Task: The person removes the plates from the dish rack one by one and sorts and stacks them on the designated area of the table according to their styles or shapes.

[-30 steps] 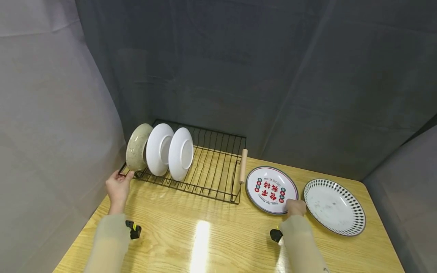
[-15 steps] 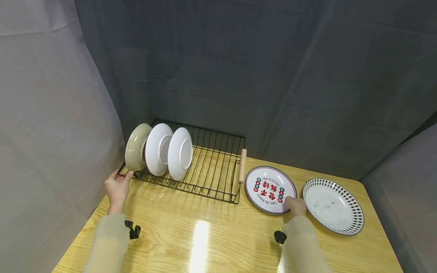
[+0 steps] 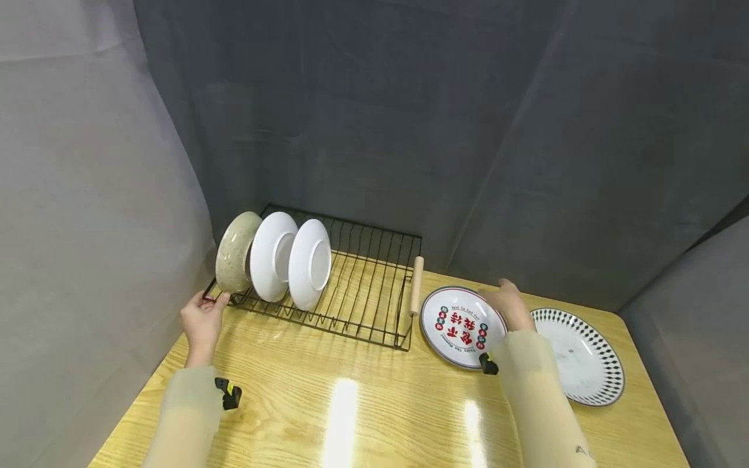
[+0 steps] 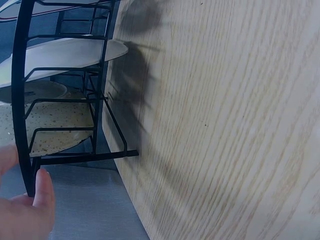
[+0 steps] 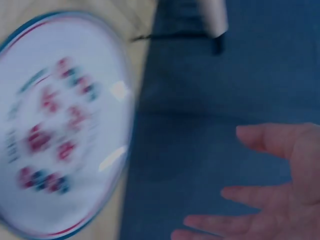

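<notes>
At the left, my left hand point(image 3: 201, 322) pinches the front left corner of a black wire dish rack point(image 3: 351, 334); the left wrist view shows the thumb point(image 4: 44, 187) against the rack's bar. My right hand point(image 3: 509, 309) hovers by the far right rim of a round plate point(image 3: 462, 328) printed with red characters, partly covering that rim. In the right wrist view its fingers are spread, holding nothing, apart from the plate. Standing on edge in the rack's left part are a speckled greenish dish point(image 3: 234, 257) and two white plates point(image 3: 271, 260).
Right of the printed plate lies an oval white dish point(image 3: 585, 364) with a black diamond rim, partly behind the right forearm. A wooden handle point(image 3: 417, 286) tops the rack's right end. Dark curtain point(image 3: 374, 130) hangs along the table's back edge; grey cloth point(image 3: 105, 227) borders the left.
My right hand has moved from the plate's near right rim away toward the back, and its fingers have spread. The left hand and rack stay put.
</notes>
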`<state>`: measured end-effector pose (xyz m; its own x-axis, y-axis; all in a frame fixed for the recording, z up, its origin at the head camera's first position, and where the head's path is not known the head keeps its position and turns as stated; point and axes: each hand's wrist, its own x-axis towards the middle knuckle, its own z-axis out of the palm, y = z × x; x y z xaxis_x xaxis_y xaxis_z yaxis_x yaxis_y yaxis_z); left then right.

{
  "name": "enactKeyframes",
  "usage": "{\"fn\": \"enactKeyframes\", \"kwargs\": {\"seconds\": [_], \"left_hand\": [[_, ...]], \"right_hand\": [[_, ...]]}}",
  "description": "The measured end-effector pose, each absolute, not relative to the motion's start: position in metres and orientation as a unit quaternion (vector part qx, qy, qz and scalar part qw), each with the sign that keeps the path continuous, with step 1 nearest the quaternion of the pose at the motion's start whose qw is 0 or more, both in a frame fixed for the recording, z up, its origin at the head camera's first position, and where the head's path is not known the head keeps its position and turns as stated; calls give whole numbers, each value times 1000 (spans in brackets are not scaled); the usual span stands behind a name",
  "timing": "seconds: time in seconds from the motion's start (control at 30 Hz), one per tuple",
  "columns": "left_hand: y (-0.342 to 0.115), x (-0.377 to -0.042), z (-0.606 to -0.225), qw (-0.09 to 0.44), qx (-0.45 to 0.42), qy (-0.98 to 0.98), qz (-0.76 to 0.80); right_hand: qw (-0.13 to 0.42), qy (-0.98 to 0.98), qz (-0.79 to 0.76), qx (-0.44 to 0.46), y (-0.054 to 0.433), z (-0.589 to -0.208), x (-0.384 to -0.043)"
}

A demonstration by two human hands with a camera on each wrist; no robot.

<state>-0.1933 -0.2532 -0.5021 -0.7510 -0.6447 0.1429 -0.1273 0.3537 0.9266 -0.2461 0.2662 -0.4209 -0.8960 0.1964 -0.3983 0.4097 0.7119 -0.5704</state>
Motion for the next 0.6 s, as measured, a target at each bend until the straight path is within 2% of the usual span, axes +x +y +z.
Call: {"fn": "enactKeyframes", "kwargs": {"seconds": [0.27, 0.4, 0.6], "left_hand": [[-253, -194, -503, 244, 257, -780, -516], [-252, -194, -502, 239, 253, -777, -525], [-250, -192, -501, 235, 248, -773, -535]], "right_hand": [[65, 939, -326, 88, 197, -368, -273], [20, 946, -322, 45, 158, -362, -281], [-12, 945, -326, -7, 104, -363, -286]]}}
